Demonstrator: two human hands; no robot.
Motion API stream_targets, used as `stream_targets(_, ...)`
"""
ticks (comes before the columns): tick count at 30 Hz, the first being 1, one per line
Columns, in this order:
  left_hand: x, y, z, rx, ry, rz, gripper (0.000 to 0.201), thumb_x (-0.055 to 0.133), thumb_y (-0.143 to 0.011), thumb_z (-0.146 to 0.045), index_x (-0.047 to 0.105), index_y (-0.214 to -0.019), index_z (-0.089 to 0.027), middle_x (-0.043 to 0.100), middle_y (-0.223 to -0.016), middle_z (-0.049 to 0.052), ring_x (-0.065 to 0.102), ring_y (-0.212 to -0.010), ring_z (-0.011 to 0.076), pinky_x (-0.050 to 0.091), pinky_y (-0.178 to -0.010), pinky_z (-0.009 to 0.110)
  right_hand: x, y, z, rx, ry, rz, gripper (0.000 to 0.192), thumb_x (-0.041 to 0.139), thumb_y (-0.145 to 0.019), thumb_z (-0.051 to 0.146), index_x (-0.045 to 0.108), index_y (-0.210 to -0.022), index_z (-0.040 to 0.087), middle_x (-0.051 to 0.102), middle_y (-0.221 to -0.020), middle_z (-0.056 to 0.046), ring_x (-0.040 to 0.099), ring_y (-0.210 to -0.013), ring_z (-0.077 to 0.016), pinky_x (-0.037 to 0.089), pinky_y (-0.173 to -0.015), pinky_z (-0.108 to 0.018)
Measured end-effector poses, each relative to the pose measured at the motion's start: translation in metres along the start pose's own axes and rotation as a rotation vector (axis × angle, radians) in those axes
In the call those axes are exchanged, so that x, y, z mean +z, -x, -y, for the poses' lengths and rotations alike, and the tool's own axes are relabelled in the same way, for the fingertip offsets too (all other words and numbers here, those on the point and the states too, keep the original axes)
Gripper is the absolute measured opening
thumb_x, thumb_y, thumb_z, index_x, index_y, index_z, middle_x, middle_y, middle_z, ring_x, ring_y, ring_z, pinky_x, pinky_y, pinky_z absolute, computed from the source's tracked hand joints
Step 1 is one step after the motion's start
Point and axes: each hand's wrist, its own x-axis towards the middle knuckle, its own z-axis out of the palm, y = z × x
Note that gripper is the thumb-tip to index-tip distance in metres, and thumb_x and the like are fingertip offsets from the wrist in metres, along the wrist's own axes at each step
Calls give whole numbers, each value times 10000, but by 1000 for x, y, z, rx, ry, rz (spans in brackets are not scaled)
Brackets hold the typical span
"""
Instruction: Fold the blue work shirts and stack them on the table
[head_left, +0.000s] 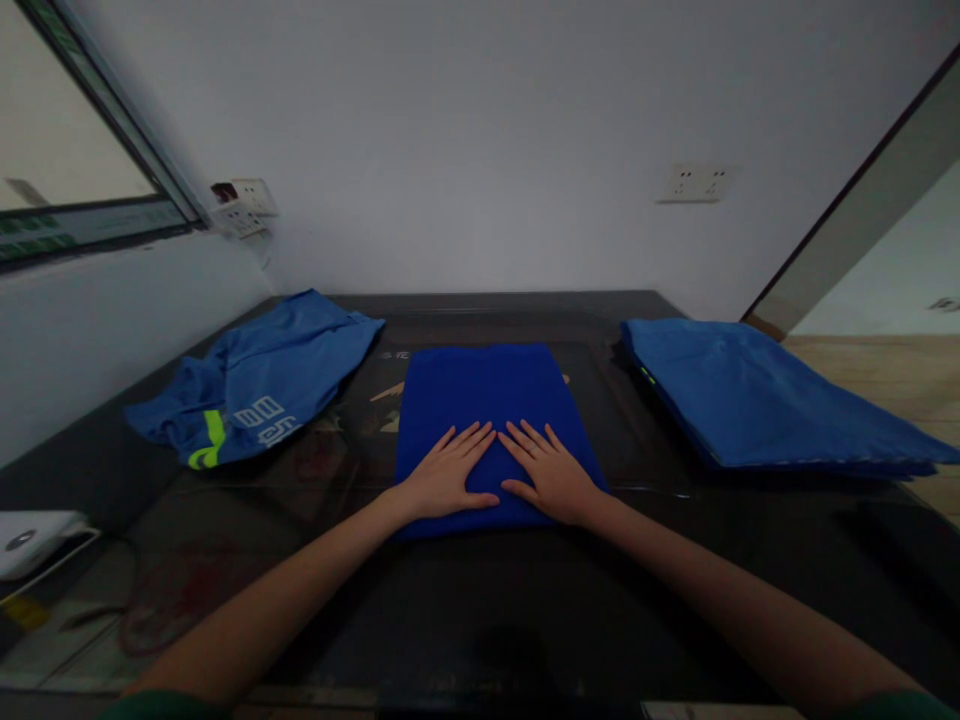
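Dark glossy bench [480,620] under a plain grey wall. Left hand [448,478] and right hand [551,478] flat, fingers spread, gripping nothing, pressing the folded royal-blue cloth rectangle [487,395] at centre. Best kept even, smoothing outward to the edges. Crumpled blue sports shorts [255,385] left, stacked blue folded garments [750,400] right; open room between.

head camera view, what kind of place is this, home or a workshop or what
Probably a plain indoor workroom for folding clothes: a dark glossy table against bare white walls with sockets, a folded blue cloth under both hands, and a stack of blue garments.
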Motion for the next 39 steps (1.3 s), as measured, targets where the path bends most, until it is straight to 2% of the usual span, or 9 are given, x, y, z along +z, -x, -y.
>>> stream_targets(6,0,-1,0,14,-16,45,1162,431,-672,-846,85,-1512,-121,92,-1566,140,83,-1449,273,57,-1169,447,-4,-5,25,0,-27,41,816,323,-888,660,237,-1491,117,201,-1543,-145,119,-1432,-335,115,-1116,-628)
stream_targets(10,1,2,0,22,-26,15,1222,457,-635,-859,50,-1513,-113,74,-1565,160,73,-1449,288,56,-1166,458,-1,-1,25,-41,-38,47,874,381,-844,700,186,-1507,164,163,-1558,-112,106,-1435,-334,118,-1128,-607)
stream_targets(17,-2,37,8,-25,-90,-7,811,426,-824,-701,142,-1498,-350,96,-1580,57,114,-1444,289,120,-1148,505,1,23,0,17,-22,21,892,382,-813,743,189,-1509,220,164,-1564,-91,90,-1440,-316,157,-1139,-560)
stream_targets(20,0,56,14,-116,-105,-25,718,369,-873,-666,150,-1492,-374,85,-1582,38,98,-1444,302,147,-1141,521,1,34,-10,67,-25,15,829,360,-845,713,215,-1503,230,184,-1561,-83,87,-1442,-299,171,-1146,-535)
stream_targets(25,2,76,15,-197,-112,-26,734,347,-878,-671,136,-1500,-343,83,-1578,61,70,-1442,328,154,-1131,552,-2,56,-23,153,-26,38,783,324,-883,674,247,-1494,189,197,-1553,-103,115,-1440,-277,190,-1146,-524)
stream_targets(29,-9,65,7,-145,-79,-16,823,374,-847,-703,105,-1510,-296,99,-1570,109,91,-1437,344,115,-1122,595,-14,51,-14,146,-17,-16,786,363,-865,685,330,-1465,179,293,-1519,-128,138,-1433,-306,139,-1137,-587)
stream_targets(32,-17,43,1,-52,-35,-32,754,356,-880,-665,120,-1506,-317,107,-1576,70,109,-1444,295,123,-1142,551,-19,30,-4,94,-46,-89,696,357,-903,624,345,-1460,206,291,-1527,-92,144,-1437,-279,177,-1144,-551)
stream_targets(35,-14,26,2,-19,-32,-48,637,319,-925,-601,189,-1492,-340,164,-1571,31,141,-1443,254,124,-1158,509,-12,15,-8,119,-52,-68,668,339,-922,595,354,-1456,194,270,-1534,-96,164,-1432,-277,221,-1139,-518)
stream_targets(39,-3,27,8,-16,-63,-72,596,317,-950,-543,155,-1494,-359,188,-1567,11,172,-1437,238,153,-1163,477,6,19,-29,171,-42,-71,694,305,-928,601,286,-1483,184,230,-1543,-124,151,-1436,-259,222,-1142,-494)
